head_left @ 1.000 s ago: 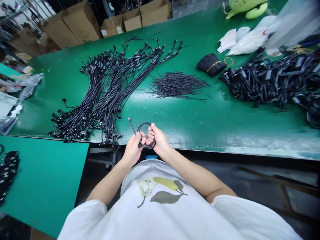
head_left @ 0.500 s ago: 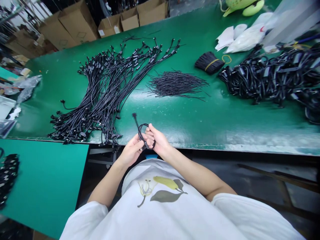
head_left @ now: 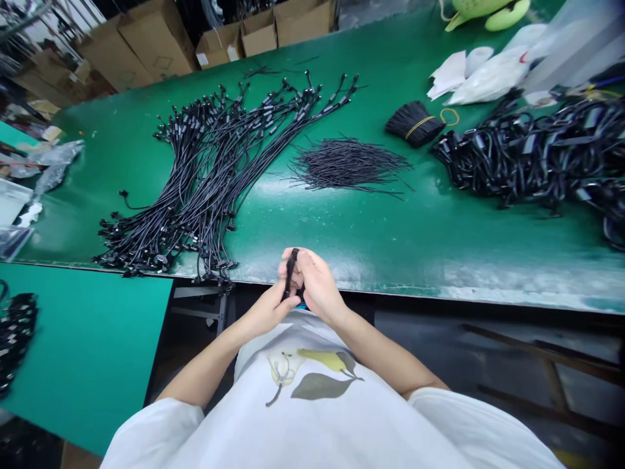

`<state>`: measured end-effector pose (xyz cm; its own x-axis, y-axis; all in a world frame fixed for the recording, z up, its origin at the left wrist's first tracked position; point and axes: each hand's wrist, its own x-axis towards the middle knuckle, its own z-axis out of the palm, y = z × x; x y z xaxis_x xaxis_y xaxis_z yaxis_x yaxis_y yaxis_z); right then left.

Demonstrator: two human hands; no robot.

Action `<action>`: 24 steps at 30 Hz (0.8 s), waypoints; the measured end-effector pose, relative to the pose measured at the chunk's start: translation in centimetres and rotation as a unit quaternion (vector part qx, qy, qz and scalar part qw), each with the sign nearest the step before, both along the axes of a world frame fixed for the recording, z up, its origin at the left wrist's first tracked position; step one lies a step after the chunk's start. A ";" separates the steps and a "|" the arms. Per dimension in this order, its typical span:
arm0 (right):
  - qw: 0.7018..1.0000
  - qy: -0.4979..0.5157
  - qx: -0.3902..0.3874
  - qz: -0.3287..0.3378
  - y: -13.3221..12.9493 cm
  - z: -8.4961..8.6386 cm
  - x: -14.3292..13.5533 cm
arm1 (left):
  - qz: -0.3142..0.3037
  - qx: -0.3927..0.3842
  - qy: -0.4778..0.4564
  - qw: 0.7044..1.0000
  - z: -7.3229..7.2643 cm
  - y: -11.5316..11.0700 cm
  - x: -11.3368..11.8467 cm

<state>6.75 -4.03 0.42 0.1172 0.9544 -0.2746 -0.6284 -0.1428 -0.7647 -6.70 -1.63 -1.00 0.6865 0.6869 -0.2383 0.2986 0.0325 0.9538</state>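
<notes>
A black cable (head_left: 291,272), gathered into a compact coil, is held between my two hands just over the table's front edge. My left hand (head_left: 274,305) is closed on its lower left part. Around the upper right part, my right hand (head_left: 316,281) has its fingers wrapped. The palms and fingers hide much of the coil. Beyond my hands lies a loose pile of thin black ties (head_left: 349,163). Many long black cables (head_left: 205,176) with connectors at their ends spread over the table to the left.
On the green table (head_left: 371,241), a banded black bundle (head_left: 415,124) sits near a large heap of coiled cables (head_left: 537,150) at right. White bags (head_left: 493,78) lie behind. Cardboard boxes (head_left: 156,45) stand past the far edge. A lower green surface (head_left: 88,352) is at left.
The cable loop between my hands is now drawn together into a narrower coil seen edge-on, and its end no longer sticks out. My right hand has shifted slightly right.
</notes>
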 end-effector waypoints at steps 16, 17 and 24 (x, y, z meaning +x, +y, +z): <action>0.979 0.132 0.063 0.139 2.4 2.9 4.1 | 0.002 -0.446 -0.191 0.874 2.6 -0.9 3.0; 0.979 0.146 0.059 0.133 2.5 3.0 4.3 | 0.010 -0.474 -0.200 0.857 2.9 -0.9 3.1; 0.986 0.060 0.116 0.108 2.5 2.9 4.7 | 0.002 -0.521 -0.195 0.831 3.2 -0.9 3.8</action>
